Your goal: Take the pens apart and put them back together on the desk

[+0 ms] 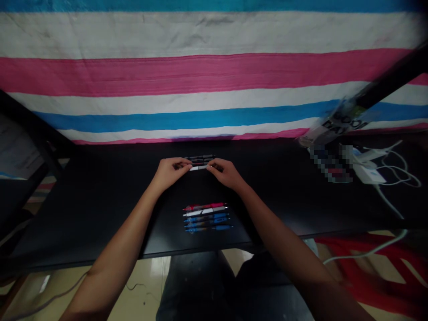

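Both of my hands meet at a white pen (198, 168) near the back of the black table. My left hand (170, 171) pinches its left end between thumb and fingers. At the other end, my right hand (227, 171) grips it the same way. Just behind lie several dark pens (200, 158) in a row, partly hidden by my fingers. Closer to me is another row: a red pen (205, 207), a white pen with grey parts (204, 211), and blue pens (207, 222) nearest the table edge. All lie crosswise, roughly parallel.
The black table (96, 200) ends in a front edge above my legs. At right stand a clear bottle (331, 122), a pixelated item (331, 164) and a white power strip (368, 171) with cables. A red plastic stool (374, 272) is below right. A striped sheet (200, 76) hangs behind.
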`<control>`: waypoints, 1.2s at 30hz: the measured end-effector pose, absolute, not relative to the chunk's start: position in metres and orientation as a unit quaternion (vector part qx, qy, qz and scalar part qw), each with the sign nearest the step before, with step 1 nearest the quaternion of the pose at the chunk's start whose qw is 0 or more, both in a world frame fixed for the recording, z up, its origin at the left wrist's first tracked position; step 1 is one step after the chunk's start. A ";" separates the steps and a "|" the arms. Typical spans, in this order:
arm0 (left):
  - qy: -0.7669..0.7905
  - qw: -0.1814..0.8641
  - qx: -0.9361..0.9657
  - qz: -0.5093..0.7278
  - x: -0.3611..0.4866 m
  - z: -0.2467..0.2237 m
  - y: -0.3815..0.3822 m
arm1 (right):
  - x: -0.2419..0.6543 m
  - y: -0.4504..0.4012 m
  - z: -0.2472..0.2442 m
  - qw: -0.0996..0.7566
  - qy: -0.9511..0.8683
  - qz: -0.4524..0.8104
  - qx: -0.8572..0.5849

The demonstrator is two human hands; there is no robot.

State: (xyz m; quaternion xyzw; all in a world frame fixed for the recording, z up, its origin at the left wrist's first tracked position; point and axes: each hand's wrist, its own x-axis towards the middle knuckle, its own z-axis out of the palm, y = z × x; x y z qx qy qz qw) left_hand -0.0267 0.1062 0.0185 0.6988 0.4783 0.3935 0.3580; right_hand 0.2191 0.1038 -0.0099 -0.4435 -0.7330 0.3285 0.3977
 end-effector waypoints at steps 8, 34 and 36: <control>0.380 0.615 0.424 0.545 -0.022 0.028 0.105 | 0.216 0.103 -0.011 0.401 -0.739 0.323 -0.435; 0.292 0.708 0.267 0.585 -0.009 0.032 0.094 | 0.203 0.100 -0.011 0.439 -0.701 0.362 -0.430; 0.282 0.714 0.269 0.582 -0.009 0.032 0.095 | 0.203 0.099 -0.010 0.435 -0.705 0.363 -0.427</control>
